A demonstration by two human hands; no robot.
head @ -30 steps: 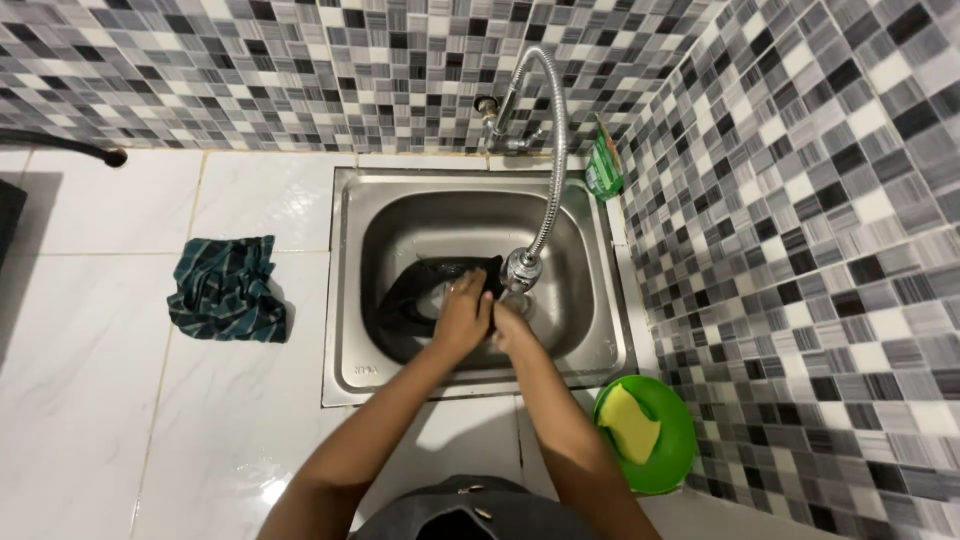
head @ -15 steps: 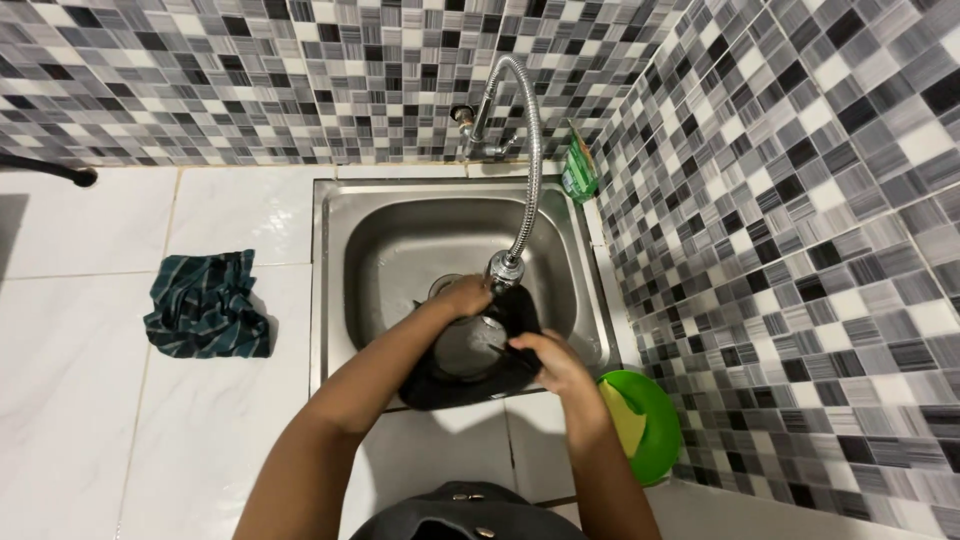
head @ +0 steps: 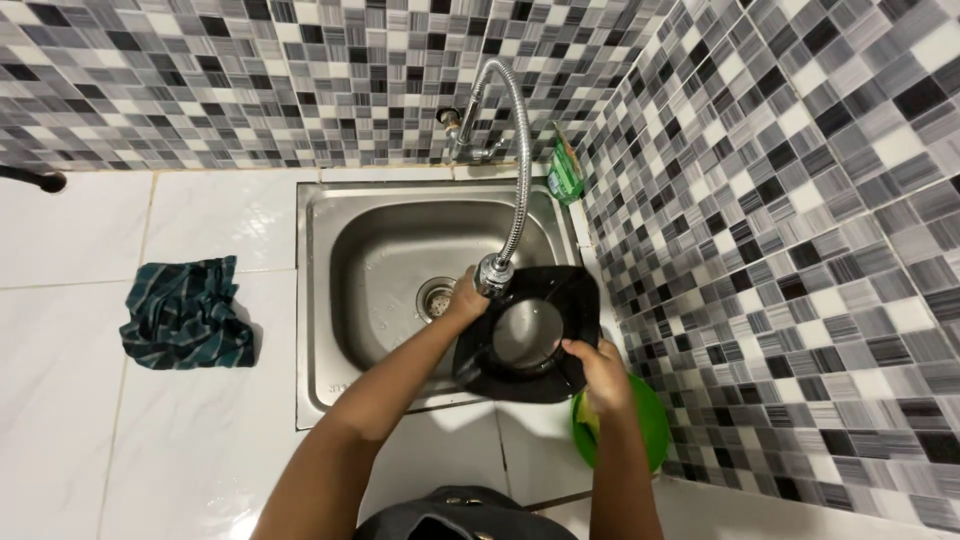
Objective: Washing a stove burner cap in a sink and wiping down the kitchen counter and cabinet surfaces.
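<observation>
I hold a black square pan (head: 530, 335) with a shiny round centre, lifted over the right edge of the steel sink (head: 340, 215). My left hand (head: 466, 297) grips the pan's left rim, just below the head of the flexible metal tap (head: 518, 170). My right hand (head: 592, 368) grips its near right rim. The sink's drain (head: 434, 297) shows to the left of the pan.
A green bowl (head: 645, 430) with a yellow sponge sits on the counter under my right arm. A green pouch (head: 564, 170) leans in the corner by the tap. A dark striped cloth (head: 188, 313) lies on the white counter at left. Mosaic tile walls stand behind and right.
Both hands have lifted the black pan out of the sink basin and carried it rightward over the sink's right edge. The pan's shiny centre now faces up.
</observation>
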